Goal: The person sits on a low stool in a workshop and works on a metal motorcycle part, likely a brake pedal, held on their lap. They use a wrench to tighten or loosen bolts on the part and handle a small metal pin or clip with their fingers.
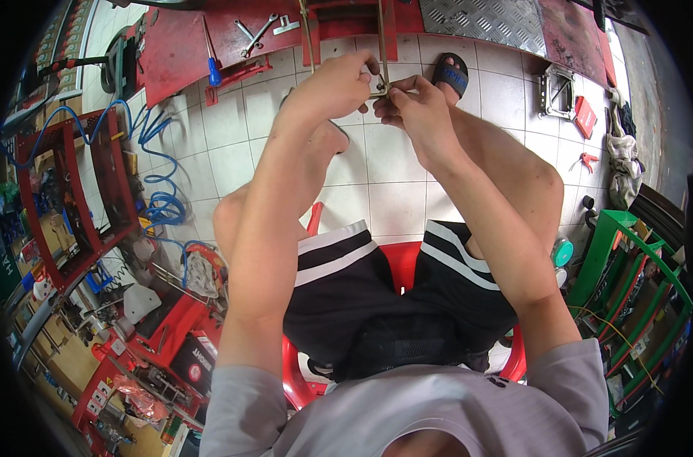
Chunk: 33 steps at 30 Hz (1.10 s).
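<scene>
In front of me a narrow, brass-coloured metal frame (384, 55) sticks out from the red platform (182, 57) toward my knees. Both hands meet at its near right corner. My left hand (335, 84) reaches across the frame, fingers curled in by the right-hand bar. From the other side, my right hand (422, 113) is closed in a pinch beside the same corner, thumb and fingertips pressed together. Whatever small part sits between the fingertips is too small and too covered to make out.
On the platform lie a blue-handled screwdriver (214, 70) and spanners (262, 34). A coiled blue air hose (163, 206) hangs at left beside a red metal rack (114, 175). To the right are a metal bracket (557, 93), a red box (585, 116) and a green rack (617, 228).
</scene>
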Tool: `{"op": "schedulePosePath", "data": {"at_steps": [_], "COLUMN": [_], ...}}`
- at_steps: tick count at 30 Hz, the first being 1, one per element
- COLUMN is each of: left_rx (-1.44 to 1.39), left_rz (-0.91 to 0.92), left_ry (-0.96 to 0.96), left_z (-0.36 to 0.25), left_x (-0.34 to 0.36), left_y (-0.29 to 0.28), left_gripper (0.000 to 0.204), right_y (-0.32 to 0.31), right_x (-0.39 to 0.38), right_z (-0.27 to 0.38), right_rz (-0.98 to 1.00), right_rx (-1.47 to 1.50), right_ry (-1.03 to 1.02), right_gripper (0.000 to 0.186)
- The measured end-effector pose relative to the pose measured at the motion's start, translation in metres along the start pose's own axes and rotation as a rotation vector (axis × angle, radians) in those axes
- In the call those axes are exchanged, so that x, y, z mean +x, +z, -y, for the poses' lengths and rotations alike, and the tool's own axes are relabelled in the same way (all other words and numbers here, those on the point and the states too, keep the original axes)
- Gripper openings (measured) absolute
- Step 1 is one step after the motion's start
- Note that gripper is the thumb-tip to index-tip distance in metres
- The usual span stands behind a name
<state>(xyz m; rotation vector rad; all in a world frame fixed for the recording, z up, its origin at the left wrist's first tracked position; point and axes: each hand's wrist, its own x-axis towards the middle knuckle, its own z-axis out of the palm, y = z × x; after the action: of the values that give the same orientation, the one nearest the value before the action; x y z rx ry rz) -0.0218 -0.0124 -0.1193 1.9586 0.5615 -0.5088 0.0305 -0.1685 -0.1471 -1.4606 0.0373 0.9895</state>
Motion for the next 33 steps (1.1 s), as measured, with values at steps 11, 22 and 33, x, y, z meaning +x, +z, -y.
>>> {"op": "schedulePosePath", "data": {"at_steps": [11, 22, 33], "left_rx": [0.042, 0.061, 0.097], "left_rz": [0.024, -0.013, 0.002], "left_ry": [-0.006, -0.025, -0.004], "left_z": [0.0022, -0.0030, 0.0048], "left_x": [-0.0002, -0.0026, 0.0017], "left_y": [-0.0013, 0.0000, 0.0000], "left_gripper": [0.026, 0.026, 0.024], "right_y": [0.0013, 0.0002, 0.0016], "right_x": [0.0003, 0.0018, 0.0000], "right_z": [-0.0003, -0.0017, -0.0005], "right_rz": [0.001, 0.010, 0.019], "right_rx": [-0.022, -0.023, -0.031], "right_ry": [0.001, -0.001, -0.003], "right_gripper": [0.013, 0.013, 0.013]}}
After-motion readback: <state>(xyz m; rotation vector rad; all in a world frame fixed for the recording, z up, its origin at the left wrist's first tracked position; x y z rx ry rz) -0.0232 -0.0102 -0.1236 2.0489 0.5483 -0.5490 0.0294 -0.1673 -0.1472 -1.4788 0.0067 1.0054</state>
